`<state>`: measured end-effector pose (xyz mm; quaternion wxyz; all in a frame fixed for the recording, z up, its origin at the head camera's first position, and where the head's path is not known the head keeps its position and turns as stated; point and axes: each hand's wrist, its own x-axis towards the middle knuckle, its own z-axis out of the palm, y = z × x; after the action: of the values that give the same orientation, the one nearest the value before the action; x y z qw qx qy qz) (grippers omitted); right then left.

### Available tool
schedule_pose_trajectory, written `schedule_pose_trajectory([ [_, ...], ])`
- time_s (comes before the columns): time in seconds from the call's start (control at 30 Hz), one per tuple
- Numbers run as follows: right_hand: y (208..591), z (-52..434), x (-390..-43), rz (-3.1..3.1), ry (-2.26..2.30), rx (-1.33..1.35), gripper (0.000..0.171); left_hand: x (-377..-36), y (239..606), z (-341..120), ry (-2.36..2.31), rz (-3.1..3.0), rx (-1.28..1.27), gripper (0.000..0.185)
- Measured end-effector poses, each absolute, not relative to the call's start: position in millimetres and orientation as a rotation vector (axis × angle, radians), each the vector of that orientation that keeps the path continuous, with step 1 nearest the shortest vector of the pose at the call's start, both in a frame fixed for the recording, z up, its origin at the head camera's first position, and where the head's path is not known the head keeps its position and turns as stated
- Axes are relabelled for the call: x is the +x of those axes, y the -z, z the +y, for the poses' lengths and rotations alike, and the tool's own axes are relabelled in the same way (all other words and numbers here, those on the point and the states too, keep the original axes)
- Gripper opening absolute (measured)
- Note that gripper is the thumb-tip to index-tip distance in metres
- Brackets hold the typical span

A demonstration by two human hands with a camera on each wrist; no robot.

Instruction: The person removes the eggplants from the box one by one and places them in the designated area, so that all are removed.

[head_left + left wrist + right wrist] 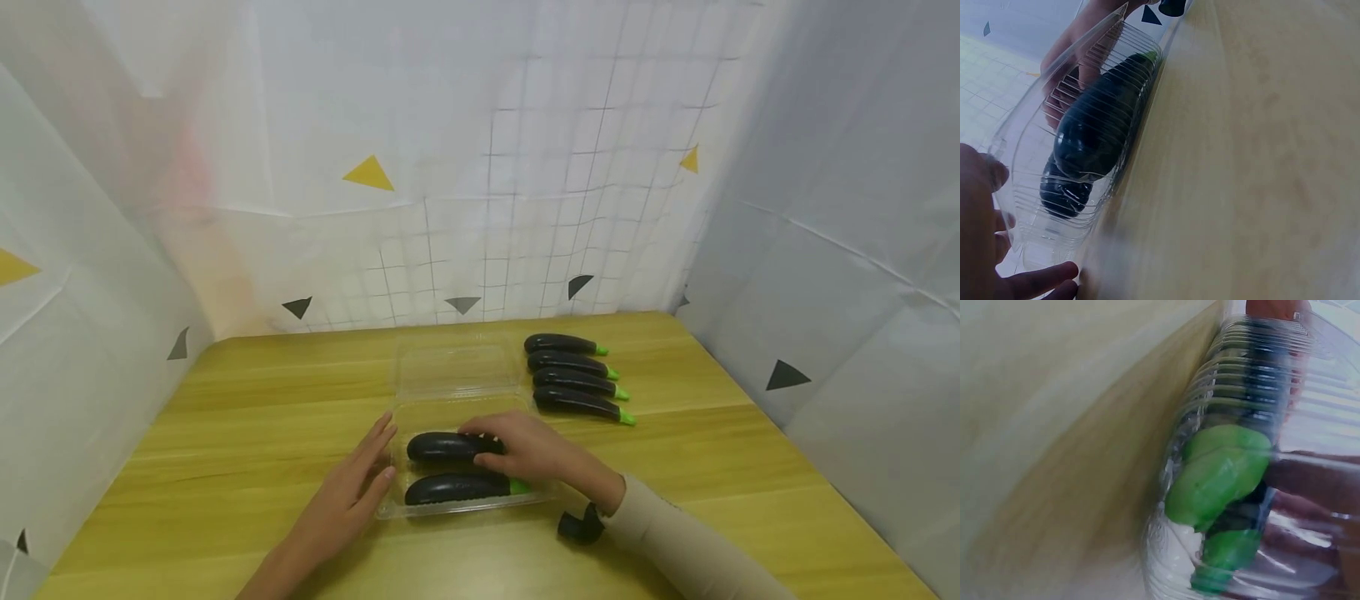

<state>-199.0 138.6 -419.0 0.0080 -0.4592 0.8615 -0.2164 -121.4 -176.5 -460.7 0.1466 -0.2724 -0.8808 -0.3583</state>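
Observation:
A clear plastic clamshell box [384,510] lies with its lid folded back, two dark eggplants inside it. The front eggplant [453,488] has its green stem end toward the right. Behind it, the second eggplant [438,447] is held by my right hand [528,446], thumb and fingers on either side near its stem end. Both green stems [1219,478] show through the box wall in the right wrist view. My left hand [337,504] is at the box's left end, its fingers extended along the rim.
Several more eggplants [573,402] lie in a row behind and right of the box, green stems toward the right. The open lid [457,367] extends behind the box. A small black object [579,528] is by the right wrist. White sheeting [847,333] encloses the wooden table [247,450].

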Motion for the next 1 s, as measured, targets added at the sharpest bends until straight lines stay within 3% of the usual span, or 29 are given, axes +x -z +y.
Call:
schedule_pose_trajectory([
  [1.0, 420.5, 141.9, -200.5, 2.667, 0.817, -1.472, 0.041, -122.8, 459.9, -175.3, 1.119, -2.521, -0.819, 0.056],
])
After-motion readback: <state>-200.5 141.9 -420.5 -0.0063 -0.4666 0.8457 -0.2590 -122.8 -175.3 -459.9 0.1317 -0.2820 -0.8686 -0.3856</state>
